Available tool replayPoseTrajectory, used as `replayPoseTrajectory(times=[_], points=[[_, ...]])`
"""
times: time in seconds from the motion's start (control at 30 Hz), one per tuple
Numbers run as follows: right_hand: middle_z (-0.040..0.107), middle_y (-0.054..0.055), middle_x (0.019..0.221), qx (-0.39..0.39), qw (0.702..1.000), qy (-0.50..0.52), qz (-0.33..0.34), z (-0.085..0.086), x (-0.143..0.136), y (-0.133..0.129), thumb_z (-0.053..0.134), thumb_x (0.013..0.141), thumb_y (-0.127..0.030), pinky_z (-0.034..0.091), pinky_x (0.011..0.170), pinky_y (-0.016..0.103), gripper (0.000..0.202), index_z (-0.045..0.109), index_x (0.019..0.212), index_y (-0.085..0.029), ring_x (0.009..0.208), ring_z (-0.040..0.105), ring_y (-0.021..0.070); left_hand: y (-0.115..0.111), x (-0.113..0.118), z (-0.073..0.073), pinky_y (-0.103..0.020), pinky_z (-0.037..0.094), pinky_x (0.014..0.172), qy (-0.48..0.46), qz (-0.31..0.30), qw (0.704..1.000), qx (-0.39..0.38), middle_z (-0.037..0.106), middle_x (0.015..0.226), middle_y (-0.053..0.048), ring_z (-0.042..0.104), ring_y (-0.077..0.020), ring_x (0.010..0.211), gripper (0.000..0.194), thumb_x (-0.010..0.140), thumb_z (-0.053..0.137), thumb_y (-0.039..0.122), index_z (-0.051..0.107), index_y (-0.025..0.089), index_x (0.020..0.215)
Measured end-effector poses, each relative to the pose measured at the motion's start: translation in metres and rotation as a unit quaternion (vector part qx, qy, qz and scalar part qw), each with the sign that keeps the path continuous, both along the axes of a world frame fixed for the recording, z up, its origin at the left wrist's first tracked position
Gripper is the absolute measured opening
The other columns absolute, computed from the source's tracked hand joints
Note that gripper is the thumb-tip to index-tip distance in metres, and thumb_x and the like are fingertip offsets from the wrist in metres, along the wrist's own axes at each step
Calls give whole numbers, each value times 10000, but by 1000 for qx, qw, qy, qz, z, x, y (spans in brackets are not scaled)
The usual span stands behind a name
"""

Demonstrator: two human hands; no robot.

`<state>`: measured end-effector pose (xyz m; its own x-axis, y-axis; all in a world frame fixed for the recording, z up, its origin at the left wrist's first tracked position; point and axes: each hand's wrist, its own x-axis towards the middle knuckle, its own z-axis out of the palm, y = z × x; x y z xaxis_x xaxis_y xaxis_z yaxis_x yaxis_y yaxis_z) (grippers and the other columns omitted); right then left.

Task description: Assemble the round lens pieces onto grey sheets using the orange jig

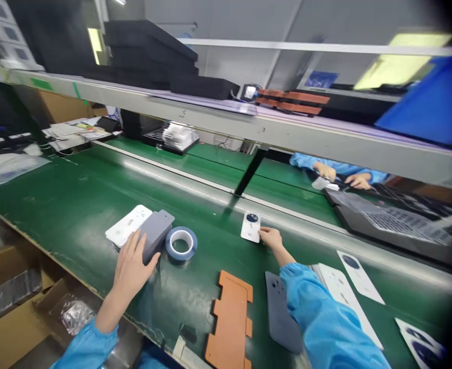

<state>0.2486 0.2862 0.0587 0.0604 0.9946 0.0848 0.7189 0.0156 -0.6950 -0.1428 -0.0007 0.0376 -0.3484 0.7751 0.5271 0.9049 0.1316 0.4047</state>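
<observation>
My right hand [272,239] pinches the lower right edge of a white phone back cover [249,233] with a round black camera patch, near the metal strip. My left hand [133,264] lies with its fingers stretched and thumb apart on a stack of dark grey phone back covers [158,230]. Against that stack's left side lies a pile of white covers [129,225]. A roll of blue tape [192,245] sits just right of the grey stack. Under my right forearm are another grey cover [281,318] and a white stack [343,289], both partly hidden by my sleeve.
An orange notched plate [229,323] lies at the green bench's front. More white covers [360,277] lie at right. Above runs a shelf [218,115] with black foam blocks [149,56], held by a dark post [251,171]. Across the bench, a co-worker's hands [358,180] are beside a black tray.
</observation>
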Motion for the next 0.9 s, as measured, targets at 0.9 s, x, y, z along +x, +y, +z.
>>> replayPoseTrajectory(times=[0.9], points=[[523,-77,398,-115,972,200,50,-33,48,-263,354,1043,-488,512,531,320,675,332,1600,-108,393,538,194,-11,60,19,-404,545,781,-66,47,978,-193,684,1164,-130,678,-332,1049,499,940,559,491,558,180,1330]])
